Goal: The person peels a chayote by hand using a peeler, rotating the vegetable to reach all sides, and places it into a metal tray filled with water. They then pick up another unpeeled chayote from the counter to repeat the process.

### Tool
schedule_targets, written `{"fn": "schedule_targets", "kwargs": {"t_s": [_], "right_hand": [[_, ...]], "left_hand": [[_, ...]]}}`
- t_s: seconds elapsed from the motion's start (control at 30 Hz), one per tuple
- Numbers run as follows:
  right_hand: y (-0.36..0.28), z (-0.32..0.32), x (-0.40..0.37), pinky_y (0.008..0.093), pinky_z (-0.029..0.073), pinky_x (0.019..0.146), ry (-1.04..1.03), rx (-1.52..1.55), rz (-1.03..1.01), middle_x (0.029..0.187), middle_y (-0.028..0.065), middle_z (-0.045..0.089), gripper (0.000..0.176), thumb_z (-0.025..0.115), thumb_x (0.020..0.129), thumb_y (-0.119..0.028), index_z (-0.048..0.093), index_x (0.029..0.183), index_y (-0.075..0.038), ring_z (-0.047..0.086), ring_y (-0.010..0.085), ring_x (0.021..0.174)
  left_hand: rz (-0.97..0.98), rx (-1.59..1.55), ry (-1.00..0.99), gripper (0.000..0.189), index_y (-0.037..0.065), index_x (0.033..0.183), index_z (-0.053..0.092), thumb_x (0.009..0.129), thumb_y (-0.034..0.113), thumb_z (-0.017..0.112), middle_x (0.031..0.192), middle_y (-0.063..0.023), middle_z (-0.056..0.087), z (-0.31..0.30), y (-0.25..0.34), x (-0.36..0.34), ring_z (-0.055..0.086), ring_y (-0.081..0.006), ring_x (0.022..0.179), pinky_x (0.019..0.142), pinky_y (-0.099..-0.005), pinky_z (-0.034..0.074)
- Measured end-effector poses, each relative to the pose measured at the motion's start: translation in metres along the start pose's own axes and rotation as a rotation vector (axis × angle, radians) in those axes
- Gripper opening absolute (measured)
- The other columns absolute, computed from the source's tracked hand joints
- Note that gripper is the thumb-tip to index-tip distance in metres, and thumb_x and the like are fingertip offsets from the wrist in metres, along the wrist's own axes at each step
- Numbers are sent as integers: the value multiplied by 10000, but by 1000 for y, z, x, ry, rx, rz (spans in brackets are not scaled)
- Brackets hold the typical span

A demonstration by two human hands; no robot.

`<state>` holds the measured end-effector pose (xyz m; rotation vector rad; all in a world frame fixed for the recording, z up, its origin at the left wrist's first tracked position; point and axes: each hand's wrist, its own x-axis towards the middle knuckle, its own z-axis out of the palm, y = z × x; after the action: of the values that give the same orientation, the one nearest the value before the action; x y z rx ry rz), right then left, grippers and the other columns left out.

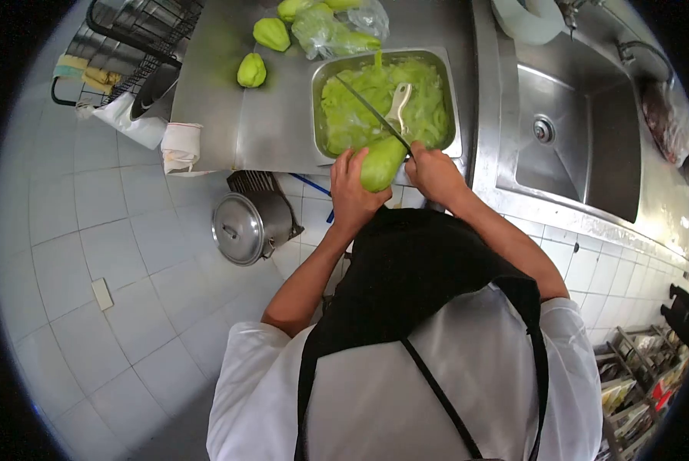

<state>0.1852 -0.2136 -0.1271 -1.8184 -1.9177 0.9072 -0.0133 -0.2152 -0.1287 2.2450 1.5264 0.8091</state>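
My left hand is wrapped round a pale green chayote at the near edge of a metal tray. In my right hand is the handle of a knife; its long blade points up and left over the tray, its lower part at the top of the chayote. Light green pieces or peelings fill the tray. A peeler with a pale handle lies on them. The handle of the knife is mostly hidden by my fingers.
Whole chayotes and a clear plastic bag lie on the steel counter behind and left. A sink is at the right. On the floor stands a lidded pot. A folded cloth hangs at the counter's left corner.
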Motion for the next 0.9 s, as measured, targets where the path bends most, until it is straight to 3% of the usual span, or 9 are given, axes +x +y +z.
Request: {"fn": "schedule_targets", "kwargs": {"t_s": [0.17, 0.47, 0.57, 0.67, 0.77, 0.9], "right_hand": [[0, -1, -8, 539, 517, 769, -38, -18, 13, 795, 303, 649, 291, 524, 878, -177, 529, 1052, 57, 652, 467, 771], [-4, 6, 18, 550, 503, 790, -42, -49, -36, 871, 313, 650, 289, 524, 884, -204, 535, 1038, 41, 641, 476, 851], [-3, 8, 18, 554, 499, 796, -18, -3, -27, 875, 319, 649, 283, 519, 890, -203, 534, 1033, 40, 637, 486, 853], [1, 0, 19, 556, 498, 795, 64, 16, -15, 844, 321, 644, 273, 523, 893, -201, 533, 1018, 41, 636, 490, 836], [1, -18, 18, 558, 498, 788, 131, 44, 16, 801, 320, 638, 261, 543, 888, -194, 532, 998, 42, 635, 492, 808], [-8, -33, 21, 557, 497, 770, 191, -3, 36, 782, 311, 635, 258, 585, 867, -184, 530, 982, 41, 632, 487, 781]], "left_hand": [[-54, -59, 19, 775, 33, 1245, 518, 557, 144, 855, 1146, -172, 556, -5, 3, 2, 570, -356, 1076, 920, -422, 480], [-136, -135, -3, 740, 6, 1233, 530, 583, 151, 854, 1139, -174, 571, -12, -3, 6, 583, -335, 1074, 925, -414, 480], [-312, -311, -70, 765, 7, 1276, 510, 606, 141, 854, 1192, -152, 582, -9, -12, 1, 589, -291, 1104, 946, -403, 476], [-672, -852, -55, 666, 15, 1280, 502, 689, 95, 799, 1240, -115, 580, -14, -11, -3, 580, -260, 1139, 976, -399, 465], [-679, -1451, -33, 584, 30, 1325, 470, 791, 92, 698, 1257, -95, 582, -27, -23, -9, 572, -252, 1162, 1010, -415, 451], [-642, -1641, -24, 646, 72, 1371, 463, 805, 323, 649, 1290, -118, 566, -44, -36, -9, 568, -276, 1158, 1017, -478, 441]]}}
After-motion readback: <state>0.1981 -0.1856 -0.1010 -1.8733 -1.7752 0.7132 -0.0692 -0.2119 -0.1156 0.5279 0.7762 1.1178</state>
